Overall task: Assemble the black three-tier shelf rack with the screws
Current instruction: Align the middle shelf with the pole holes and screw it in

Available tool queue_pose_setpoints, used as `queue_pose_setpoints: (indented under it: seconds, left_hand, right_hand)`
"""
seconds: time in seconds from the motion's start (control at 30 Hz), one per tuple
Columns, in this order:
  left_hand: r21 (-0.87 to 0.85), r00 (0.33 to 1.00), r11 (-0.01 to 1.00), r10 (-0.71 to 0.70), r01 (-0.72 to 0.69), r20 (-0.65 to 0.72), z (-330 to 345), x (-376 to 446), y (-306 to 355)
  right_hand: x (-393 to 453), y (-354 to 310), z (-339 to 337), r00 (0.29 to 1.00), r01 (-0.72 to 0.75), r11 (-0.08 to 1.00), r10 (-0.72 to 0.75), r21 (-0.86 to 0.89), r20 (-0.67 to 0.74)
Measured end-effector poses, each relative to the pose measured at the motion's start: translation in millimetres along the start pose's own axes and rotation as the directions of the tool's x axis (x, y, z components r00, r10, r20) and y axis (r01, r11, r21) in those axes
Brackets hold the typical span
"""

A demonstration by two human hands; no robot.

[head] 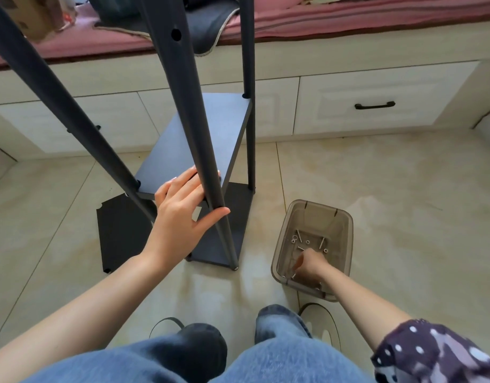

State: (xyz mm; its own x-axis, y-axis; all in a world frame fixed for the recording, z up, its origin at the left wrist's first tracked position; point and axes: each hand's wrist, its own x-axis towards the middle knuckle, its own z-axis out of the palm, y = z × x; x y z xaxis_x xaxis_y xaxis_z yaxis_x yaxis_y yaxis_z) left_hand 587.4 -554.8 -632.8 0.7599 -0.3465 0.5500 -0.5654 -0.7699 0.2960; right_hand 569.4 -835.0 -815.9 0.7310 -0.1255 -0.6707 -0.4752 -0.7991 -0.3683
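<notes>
The black rack [210, 128] stands on the floor with its bottom and middle shelves mounted between tall posts. My left hand [183, 211] rests on the near end of the middle shelf. Its fingers lie straight on the board behind the front post [194, 111], and its thumb reaches across that post. A loose black shelf board [122, 230] lies flat on the tiles to the left of the rack. My right hand [307, 265] reaches down into a clear brown plastic bin [346, 236], among several screws and nuts [307, 241]. Its fingertips are hidden.
A white drawer cabinet [376, 106] with a red-cushioned top runs along the back, close behind the rack. My knees in jeans [279, 352] and slippered feet fill the bottom of the view. Beige floor tiles [418, 203] stretch to the right.
</notes>
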Motion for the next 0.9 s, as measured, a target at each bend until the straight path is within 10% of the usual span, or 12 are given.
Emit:
queue_pose_setpoints:
  seconds: [0.4,0.9]
  left_hand:
    - [0.011,1.0,1.0,-0.009,0.009,0.004,1,0,1]
    - [0.012,0.987,0.989,-0.149,0.148,0.06,12,13,36]
  right_hand:
    - [11,-2,17,0.994,0.071,0.992,-0.062,-0.107,0.086]
    - [-74,-25,-67,0.88,0.396,0.916,-0.397,-0.059,-0.261]
